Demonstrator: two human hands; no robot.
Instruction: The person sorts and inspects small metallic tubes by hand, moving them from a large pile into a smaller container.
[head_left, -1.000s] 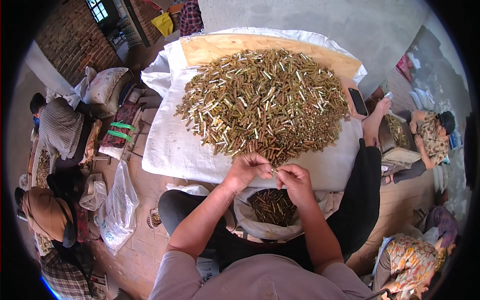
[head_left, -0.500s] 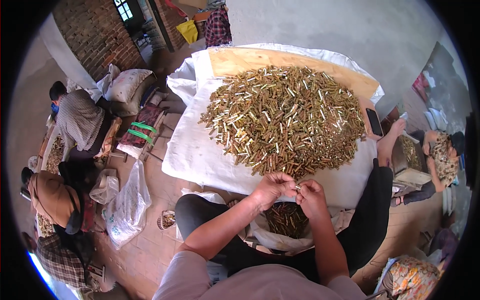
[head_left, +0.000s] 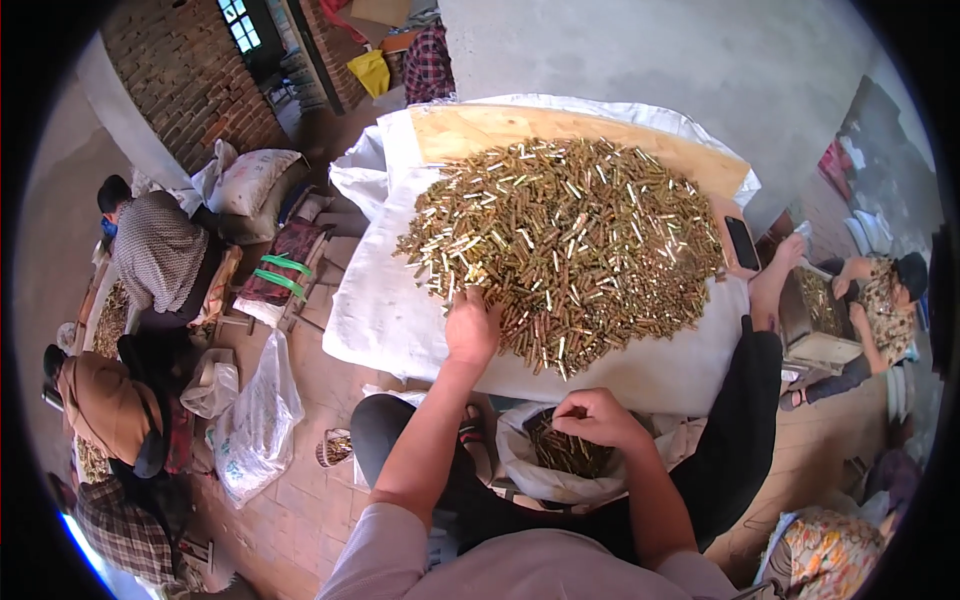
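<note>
A wide heap of small brass-coloured cylindrical metal pieces (head_left: 570, 240) lies on a white cloth (head_left: 385, 310) over the table before me. My left hand (head_left: 472, 328) reaches to the heap's front left edge, its fingers bent down among the pieces. The fingertips are partly hidden, so what they pinch does not show. Lower and nearer, my right hand (head_left: 600, 418) hangs over a white sack (head_left: 515, 465) between my legs, fingers curled together. Anything held there is too small to make out. Similar darker pieces (head_left: 570, 455) lie inside the sack.
A wooden board (head_left: 560, 130) borders the heap's far side. A phone (head_left: 741, 243) rests at the right edge near a bare foot (head_left: 775, 275). Several people work at left; another person (head_left: 885, 310) sits at right by a box. A plastic bag (head_left: 255, 430) stands on the floor.
My hands, earlier together around a small piece in front of the heap, are now apart. The left has moved up and left to the heap; the right has dropped over the sack.
</note>
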